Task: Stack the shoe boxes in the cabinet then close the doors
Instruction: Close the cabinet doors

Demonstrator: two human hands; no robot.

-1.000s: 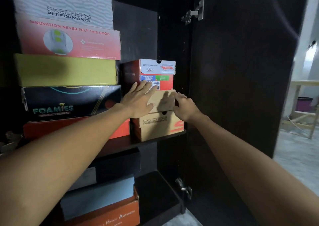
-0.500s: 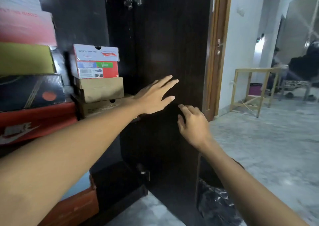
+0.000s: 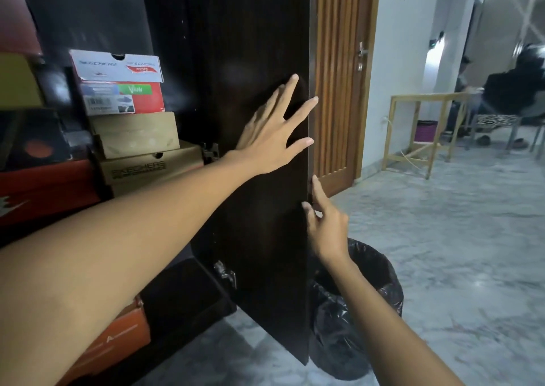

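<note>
Now closing phase: tall dark wooden cabinet door stands open. Stacked cardboard shoe boxes sit shelved inside, left of it. Left hand flat on inner face, fingers spread wide. Right hand at door edge, fingers loosely extended, gripping nothing. Best hook edge, swing smoothly, keep fingertips out of gap. Black-lined bin sits behind door, out of swing path.

Cabinet door: top cut off by frame | left hand: palm hidden against door | right hand: fingertips hidden behind door edge | bin: partly hidden behind door below right hand | left-stack boxes: cropped, blurred
</note>
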